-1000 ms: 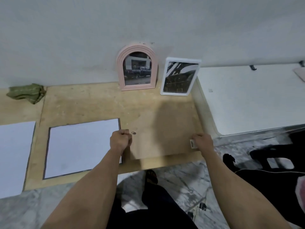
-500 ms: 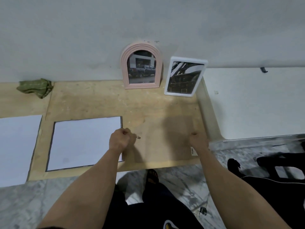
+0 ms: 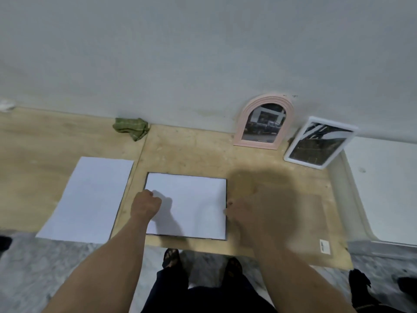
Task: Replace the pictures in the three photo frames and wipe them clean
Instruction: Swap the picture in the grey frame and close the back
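Head view: both forearms come up from the bottom of the frame over a plywood board (image 3: 198, 154) that runs along a grey wall. The left hand (image 3: 146, 203) is clenched into a fist over the left edge of a white sheet with a dark border (image 3: 194, 199), which lies flat in the middle of the frame; whether anything is inside the fist, I can't tell. The right hand (image 3: 246, 211) is badly motion-blurred (basically a smear) right at that sheet's right edge, so I can't tell if it's grasping anything or relaxed.

A second plain white sheet (image 3: 92, 197) lies left of centre, near the first but apart. Right of centre, higher up, a pink arched photo frame (image 3: 264, 122) leans against the wall with a picture of a dark truck in it, and just beside it to the right a white rectangular photo frame (image 3: 320, 143) stands tilted. A crumpled green cloth (image 3: 132, 128) sits at the wall, upper left of centre. Lower right on the board lies a small white label (image 3: 324, 246).
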Available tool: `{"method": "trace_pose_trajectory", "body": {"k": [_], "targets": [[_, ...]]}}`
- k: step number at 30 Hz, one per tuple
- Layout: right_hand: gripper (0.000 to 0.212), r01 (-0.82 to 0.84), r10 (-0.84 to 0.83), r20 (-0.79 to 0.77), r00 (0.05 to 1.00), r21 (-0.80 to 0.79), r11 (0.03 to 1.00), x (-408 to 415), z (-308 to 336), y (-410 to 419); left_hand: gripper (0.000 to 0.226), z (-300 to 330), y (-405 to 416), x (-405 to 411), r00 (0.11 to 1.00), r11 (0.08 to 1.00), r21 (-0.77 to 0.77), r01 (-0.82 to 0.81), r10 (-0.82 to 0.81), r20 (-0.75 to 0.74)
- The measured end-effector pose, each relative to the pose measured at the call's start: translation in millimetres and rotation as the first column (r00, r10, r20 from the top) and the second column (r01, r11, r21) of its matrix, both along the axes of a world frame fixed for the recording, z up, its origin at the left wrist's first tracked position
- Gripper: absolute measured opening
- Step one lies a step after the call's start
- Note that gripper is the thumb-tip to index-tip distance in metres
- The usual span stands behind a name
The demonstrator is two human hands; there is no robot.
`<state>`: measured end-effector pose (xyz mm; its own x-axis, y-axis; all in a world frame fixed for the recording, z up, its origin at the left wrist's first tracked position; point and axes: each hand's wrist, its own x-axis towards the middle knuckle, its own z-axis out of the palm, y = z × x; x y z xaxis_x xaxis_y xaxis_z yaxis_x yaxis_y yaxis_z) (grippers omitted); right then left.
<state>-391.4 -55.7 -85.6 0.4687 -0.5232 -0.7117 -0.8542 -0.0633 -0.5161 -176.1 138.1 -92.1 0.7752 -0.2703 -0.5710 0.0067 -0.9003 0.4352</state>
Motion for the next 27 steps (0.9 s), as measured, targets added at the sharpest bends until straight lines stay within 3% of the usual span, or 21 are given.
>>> {"method": "trace_pose_trajectory", "body": {"k": [2, 4, 7, 9, 13, 16, 20, 24, 27], "targets": [[0.006, -0.021, 0.02, -0.025, 0.999, -0.02, 1.0, 13.5, -9.3, 12.5, 0.046, 0.1, 11.5, 19.7, 0.999, 0.999, 0.01, 0.033, -0.032, -0.021], [0.028, -0.002, -0.003, -0.075, 0.997, -0.063, 0.998, 25.1, -7.3, 24.1, 0.046, -1.4, 18.4, 33.6, 0.995, 0.996, 0.024, 0.09, -0.089, -0.047], [0.006, -0.048, 0.03, -0.149, 0.988, -0.12, 0.992, 32.1, -7.1, 37.0, 0.048, -6.8, 23.6, 44.4, 0.985, 0.988, 0.026, 0.152, -0.15, -0.083], [0.004, -0.052, 0.021, -0.177, 0.984, -0.17, 0.984, 34.6, -11.3, 43.3, 0.046, -12.6, 25.5, 49.6, 0.982, 0.986, 0.02, 0.168, -0.166, -0.092], [0.007, -0.017, -0.029, -0.208, 0.978, -0.215, 0.977, 42.2, -19.7, 50.6, 0.048, -15.5, 20.8, 48.8, 0.989, 0.994, -0.027, 0.111, -0.113, -0.1], [0.014, 0.088, -0.136, -0.242, 0.961, -0.199, 0.976, 50.6, -23.5, 56.5, 0.022, -13.2, 16.6, 46.1, 0.991, 0.996, -0.084, 0.041, -0.051, -0.125], [0.022, 0.202, -0.254, -0.262, 0.931, -0.212, 0.956, 54.9, -35.0, 58.1, 0.024, -11.1, 16.2, 53.2, 0.982, 0.992, -0.108, -0.066, 0.046, -0.183], [0.015, 0.282, -0.332, -0.23, 0.915, -0.223, 0.933, 55.2, -29.8, 58.7, 0.022, -11.4, 21.5, 59.6, 0.955, 0.983, -0.169, -0.074, 0.021, -0.297], [0.026, 0.324, -0.367, -0.177, 0.913, -0.231, 0.918, 54.5, -27.7, 56.6, 0.014, -14.5, 26.6, 60.8, 0.953, 0.973, -0.226, -0.052, -0.02, -0.303]]}}
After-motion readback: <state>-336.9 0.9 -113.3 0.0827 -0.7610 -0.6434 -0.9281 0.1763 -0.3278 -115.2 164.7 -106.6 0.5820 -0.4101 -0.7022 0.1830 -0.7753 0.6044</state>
